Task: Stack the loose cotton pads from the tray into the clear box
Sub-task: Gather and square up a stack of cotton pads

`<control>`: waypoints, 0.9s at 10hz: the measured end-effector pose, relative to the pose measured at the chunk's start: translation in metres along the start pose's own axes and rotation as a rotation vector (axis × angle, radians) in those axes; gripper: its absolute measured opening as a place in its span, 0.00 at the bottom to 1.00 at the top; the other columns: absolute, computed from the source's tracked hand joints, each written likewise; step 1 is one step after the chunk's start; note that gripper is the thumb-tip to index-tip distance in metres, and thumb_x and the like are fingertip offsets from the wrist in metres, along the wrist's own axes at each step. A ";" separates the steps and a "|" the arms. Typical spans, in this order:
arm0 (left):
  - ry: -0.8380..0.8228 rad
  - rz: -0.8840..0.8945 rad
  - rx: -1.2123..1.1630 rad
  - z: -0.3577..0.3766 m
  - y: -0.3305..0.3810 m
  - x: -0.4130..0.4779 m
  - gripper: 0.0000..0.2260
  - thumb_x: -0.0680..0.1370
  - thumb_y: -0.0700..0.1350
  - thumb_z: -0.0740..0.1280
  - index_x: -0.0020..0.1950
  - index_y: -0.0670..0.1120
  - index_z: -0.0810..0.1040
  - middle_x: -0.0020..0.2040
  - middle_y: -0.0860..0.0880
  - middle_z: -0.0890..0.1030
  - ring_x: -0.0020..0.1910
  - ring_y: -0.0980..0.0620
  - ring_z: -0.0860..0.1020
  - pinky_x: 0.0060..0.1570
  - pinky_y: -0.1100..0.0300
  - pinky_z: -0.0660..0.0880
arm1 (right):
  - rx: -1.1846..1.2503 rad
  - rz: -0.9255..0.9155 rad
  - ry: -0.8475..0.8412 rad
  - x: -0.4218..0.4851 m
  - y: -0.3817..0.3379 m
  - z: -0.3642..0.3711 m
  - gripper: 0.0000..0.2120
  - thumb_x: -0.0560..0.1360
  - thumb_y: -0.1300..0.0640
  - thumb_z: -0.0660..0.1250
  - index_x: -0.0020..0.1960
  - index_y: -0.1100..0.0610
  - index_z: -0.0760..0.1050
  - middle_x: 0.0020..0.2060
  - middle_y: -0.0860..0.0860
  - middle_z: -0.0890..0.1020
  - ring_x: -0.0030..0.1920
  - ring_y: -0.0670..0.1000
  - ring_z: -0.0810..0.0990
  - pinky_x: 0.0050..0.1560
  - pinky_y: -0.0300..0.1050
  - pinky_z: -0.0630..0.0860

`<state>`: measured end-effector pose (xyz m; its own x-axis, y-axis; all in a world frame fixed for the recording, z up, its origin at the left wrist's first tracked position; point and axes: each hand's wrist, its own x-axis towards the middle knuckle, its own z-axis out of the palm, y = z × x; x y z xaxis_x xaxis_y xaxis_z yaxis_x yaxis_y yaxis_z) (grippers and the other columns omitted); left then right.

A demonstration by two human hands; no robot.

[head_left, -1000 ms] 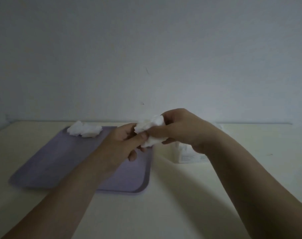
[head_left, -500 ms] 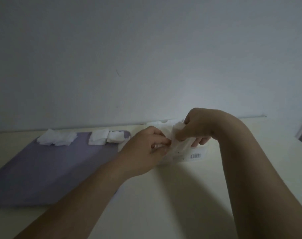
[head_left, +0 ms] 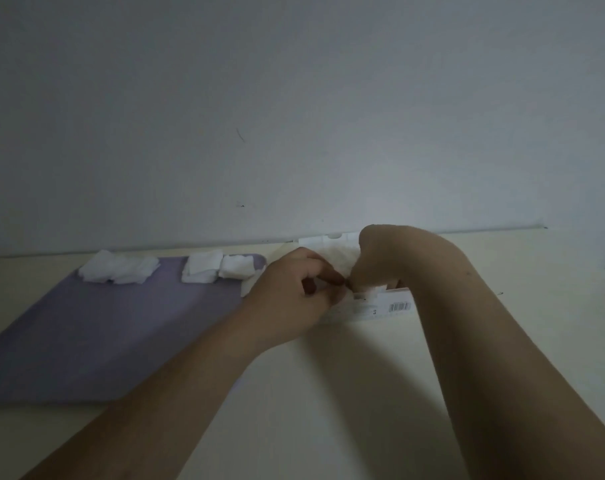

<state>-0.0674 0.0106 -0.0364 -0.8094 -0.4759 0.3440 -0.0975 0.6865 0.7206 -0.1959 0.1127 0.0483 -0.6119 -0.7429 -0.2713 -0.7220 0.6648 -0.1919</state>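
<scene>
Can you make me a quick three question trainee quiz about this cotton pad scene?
1. True or false: pads still lie on the tray.
2. Where are the two hands? A) at the box B) over the tray's near edge C) off the table
3. Fill in: the box stands to the ____ of the tray.

Key:
1. True; several heaps lie along its far edge.
2. A; the left hand and right hand meet at the box, pressing a pad in.
3. Right.
</scene>
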 end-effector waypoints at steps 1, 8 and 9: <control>0.027 -0.002 -0.014 -0.001 -0.004 -0.001 0.05 0.72 0.49 0.77 0.47 0.52 0.87 0.50 0.54 0.82 0.41 0.52 0.79 0.46 0.57 0.78 | -0.001 -0.022 0.003 -0.005 0.003 -0.006 0.08 0.73 0.52 0.72 0.44 0.56 0.76 0.38 0.52 0.84 0.40 0.52 0.85 0.44 0.46 0.83; -0.108 -0.375 0.634 -0.079 -0.063 0.014 0.35 0.71 0.58 0.51 0.73 0.44 0.74 0.74 0.41 0.73 0.73 0.42 0.71 0.72 0.46 0.68 | 0.484 -0.436 0.325 -0.021 -0.112 0.067 0.27 0.72 0.61 0.63 0.72 0.58 0.69 0.68 0.55 0.75 0.70 0.56 0.72 0.69 0.48 0.70; -0.146 -0.403 0.641 -0.080 -0.067 0.003 0.36 0.70 0.52 0.49 0.74 0.37 0.72 0.75 0.37 0.72 0.76 0.40 0.69 0.77 0.46 0.62 | 0.545 -0.500 0.332 -0.010 -0.125 0.101 0.33 0.63 0.59 0.56 0.68 0.62 0.71 0.66 0.58 0.74 0.68 0.58 0.71 0.71 0.49 0.67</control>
<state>-0.0165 -0.0808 -0.0354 -0.7038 -0.7103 0.0141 -0.6816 0.6807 0.2684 -0.0670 0.0448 -0.0203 -0.3841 -0.8900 0.2456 -0.7289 0.1290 -0.6724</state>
